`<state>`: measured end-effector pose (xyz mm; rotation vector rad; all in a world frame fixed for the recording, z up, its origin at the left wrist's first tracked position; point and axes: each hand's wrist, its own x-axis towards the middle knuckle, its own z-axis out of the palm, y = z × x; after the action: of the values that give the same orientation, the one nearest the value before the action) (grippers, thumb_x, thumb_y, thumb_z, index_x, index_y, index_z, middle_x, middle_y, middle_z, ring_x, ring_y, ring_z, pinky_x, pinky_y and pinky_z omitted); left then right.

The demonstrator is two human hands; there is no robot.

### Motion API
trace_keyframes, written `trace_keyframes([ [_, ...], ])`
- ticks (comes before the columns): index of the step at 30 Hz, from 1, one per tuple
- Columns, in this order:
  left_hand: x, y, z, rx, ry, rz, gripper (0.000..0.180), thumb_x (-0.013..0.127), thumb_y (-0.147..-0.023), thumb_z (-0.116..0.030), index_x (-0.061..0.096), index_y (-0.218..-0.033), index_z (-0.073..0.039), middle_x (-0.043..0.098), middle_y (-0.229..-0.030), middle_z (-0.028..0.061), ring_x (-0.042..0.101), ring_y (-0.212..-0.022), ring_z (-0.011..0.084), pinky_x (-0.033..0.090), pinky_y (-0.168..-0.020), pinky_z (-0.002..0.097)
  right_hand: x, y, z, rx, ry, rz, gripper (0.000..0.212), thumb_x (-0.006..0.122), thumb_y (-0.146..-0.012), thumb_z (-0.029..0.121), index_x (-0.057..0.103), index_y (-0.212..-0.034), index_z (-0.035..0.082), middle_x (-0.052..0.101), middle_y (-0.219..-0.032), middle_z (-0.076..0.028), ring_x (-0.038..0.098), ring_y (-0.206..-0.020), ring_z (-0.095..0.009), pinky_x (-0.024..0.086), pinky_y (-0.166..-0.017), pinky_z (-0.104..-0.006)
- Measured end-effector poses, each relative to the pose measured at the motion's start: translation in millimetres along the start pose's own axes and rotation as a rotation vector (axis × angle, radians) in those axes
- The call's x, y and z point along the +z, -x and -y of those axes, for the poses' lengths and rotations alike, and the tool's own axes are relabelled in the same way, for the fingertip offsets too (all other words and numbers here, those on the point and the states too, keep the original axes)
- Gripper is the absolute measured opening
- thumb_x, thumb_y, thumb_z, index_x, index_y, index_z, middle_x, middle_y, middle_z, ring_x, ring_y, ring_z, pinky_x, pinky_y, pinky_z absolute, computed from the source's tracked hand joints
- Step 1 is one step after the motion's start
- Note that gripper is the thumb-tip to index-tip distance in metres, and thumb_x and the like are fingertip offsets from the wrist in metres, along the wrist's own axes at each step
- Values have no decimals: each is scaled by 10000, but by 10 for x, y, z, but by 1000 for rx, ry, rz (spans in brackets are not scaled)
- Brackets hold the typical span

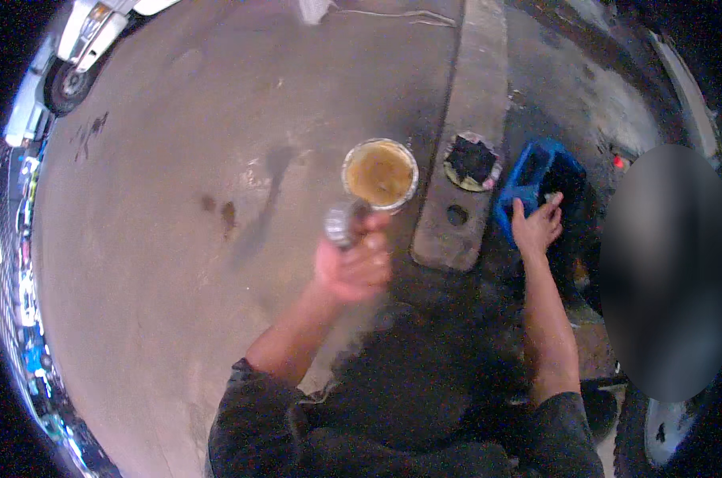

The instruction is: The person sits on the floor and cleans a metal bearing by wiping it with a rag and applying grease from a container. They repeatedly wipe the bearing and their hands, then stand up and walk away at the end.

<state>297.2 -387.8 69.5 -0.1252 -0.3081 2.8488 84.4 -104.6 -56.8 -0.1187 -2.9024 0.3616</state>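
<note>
Left hand (pixel 351 267) clenched round a metal part (pixel 341 223) beside the grease tin (pixel 380 174); right hand (pixel 536 227), fingers spread, rummages the blue crate (pixel 528 179) — needs a firm pick next.

A short shiny metal cylinder (pixel 343 222), blurred, is gripped upright in the left hand (pixel 353 267) above the concrete floor, while a blue plastic crate (pixel 528 179), tilted, stands beside the kerb under the right hand (pixel 536 229).
</note>
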Motion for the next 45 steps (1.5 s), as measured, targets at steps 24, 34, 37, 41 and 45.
trace_keyframes([
  [24,606,-404,544,129,-1334,-853,268,474,-812,-150,530,-1064,-77,528,-646,56,479,-400,132,363,-294,269,-1315,840,973,-815,-1322,469,892,194,-911,674,119,-1476,-12,183,-1526,-191,150,-1421,-328,100,-1146,-442],
  [34,609,-382,616,17,-1132,-649,235,447,-889,-241,556,-1015,-76,484,-595,38,418,-365,111,326,-320,280,-1340,854,955,-1082,-968,296,881,195,-884,713,301,-1450,45,268,-1483,-217,260,-1360,-377,142,-1117,-488],
  [37,349,-299,439,-170,-685,-303,268,419,-934,-325,557,-982,-100,394,-508,-4,349,-342,90,271,-315,268,-1385,798,851,-1144,-864,175,834,227,-888,702,386,-1413,74,316,-1456,-222,284,-1349,-385,160,-1106,-511],
  [41,386,-367,392,-362,-347,-69,316,397,-946,-356,526,-1009,-75,340,-446,-27,312,-330,91,239,-326,246,-1428,756,767,-1036,-1072,84,760,250,-916,651,485,-1299,38,394,-1382,-244,382,-1286,-382,250,-1071,-503],
  [45,412,-393,409,-418,-270,-5,280,433,-922,-294,495,-1046,-51,348,-442,-13,334,-339,94,258,-323,242,-1592,746,778,-905,-1213,29,743,231,-945,608,498,-1236,-21,456,-1315,-240,441,-1237,-358,309,-1051,-467],
])
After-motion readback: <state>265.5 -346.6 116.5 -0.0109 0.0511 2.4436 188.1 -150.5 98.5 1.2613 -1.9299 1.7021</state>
